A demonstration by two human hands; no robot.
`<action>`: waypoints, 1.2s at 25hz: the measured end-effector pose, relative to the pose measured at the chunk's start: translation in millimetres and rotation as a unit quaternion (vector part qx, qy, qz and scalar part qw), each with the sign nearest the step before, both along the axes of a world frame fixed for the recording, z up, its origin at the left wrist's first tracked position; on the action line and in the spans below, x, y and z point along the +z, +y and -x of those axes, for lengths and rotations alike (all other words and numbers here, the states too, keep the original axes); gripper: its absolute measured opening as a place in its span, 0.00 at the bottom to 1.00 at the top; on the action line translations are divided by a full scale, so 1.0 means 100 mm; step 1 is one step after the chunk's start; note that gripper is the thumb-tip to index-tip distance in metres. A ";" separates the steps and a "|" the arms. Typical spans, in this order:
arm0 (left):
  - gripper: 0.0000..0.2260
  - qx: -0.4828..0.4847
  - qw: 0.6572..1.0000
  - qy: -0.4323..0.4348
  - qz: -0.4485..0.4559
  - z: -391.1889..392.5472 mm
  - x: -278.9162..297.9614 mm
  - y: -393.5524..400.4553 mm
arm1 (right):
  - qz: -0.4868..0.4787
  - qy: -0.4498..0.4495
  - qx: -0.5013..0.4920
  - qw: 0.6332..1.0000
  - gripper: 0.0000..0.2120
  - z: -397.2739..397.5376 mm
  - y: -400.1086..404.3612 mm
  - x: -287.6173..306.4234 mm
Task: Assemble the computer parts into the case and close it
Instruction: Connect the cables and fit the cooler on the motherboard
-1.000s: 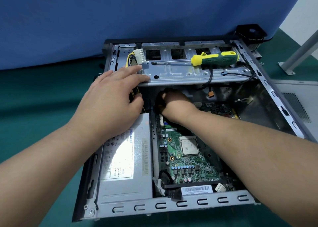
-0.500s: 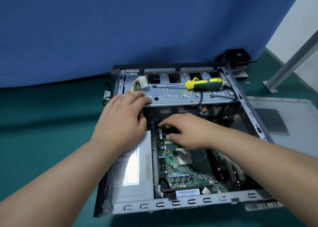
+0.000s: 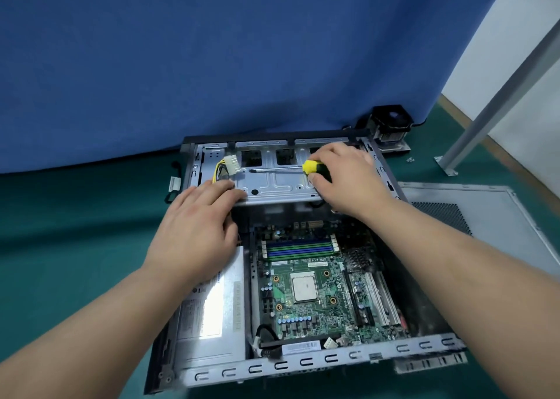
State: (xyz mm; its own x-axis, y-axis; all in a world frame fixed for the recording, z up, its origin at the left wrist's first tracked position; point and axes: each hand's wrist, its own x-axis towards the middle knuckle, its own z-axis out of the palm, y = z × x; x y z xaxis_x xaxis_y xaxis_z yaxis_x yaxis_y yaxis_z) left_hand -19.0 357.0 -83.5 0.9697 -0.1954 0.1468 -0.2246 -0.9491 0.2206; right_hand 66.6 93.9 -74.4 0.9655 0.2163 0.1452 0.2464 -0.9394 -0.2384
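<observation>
An open computer case (image 3: 303,365) lies on the green table. Inside it sit a green motherboard (image 3: 318,295) with a bare CPU (image 3: 304,289) and a grey power supply (image 3: 212,317) at the left. A metal drive bracket (image 3: 272,183) spans the far end. On it lies a yellow and green screwdriver (image 3: 312,167). My right hand (image 3: 348,177) curls round its handle. My left hand (image 3: 197,229) rests with straight fingers on the bracket's left front edge, beside a white power connector (image 3: 231,164) on yellow wires.
The grey side panel (image 3: 472,217) lies flat on the table right of the case. A black CPU cooler (image 3: 391,126) stands behind the case's far right corner, with small screws (image 3: 410,159) near it. A grey metal post (image 3: 485,102) slants at the right. A blue curtain hangs behind.
My right hand has come up out of the case from the motherboard's memory slots to the bracket and closed on the screwdriver handle. The view has tilted up and back. My left hand stays on the bracket.
</observation>
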 end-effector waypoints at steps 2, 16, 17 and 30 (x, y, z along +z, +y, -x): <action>0.23 -0.003 1.000 -0.003 0.006 -0.01 -0.01 0.00 | -0.015 -0.025 -0.004 1.000 0.14 -0.01 0.00 -0.09; 0.15 -0.007 0.996 -0.072 0.054 0.02 -0.10 0.02 | 0.053 0.033 0.225 0.972 0.21 0.48 -0.08 0.27; 0.17 -0.017 0.996 -0.082 0.044 0.02 -0.11 0.02 | 0.037 0.042 0.227 0.972 0.21 0.48 -0.08 0.28; 0.11 -0.004 0.994 -0.079 0.078 0.01 -0.13 0.04 | -0.658 0.128 0.006 0.743 0.16 0.55 0.17 0.17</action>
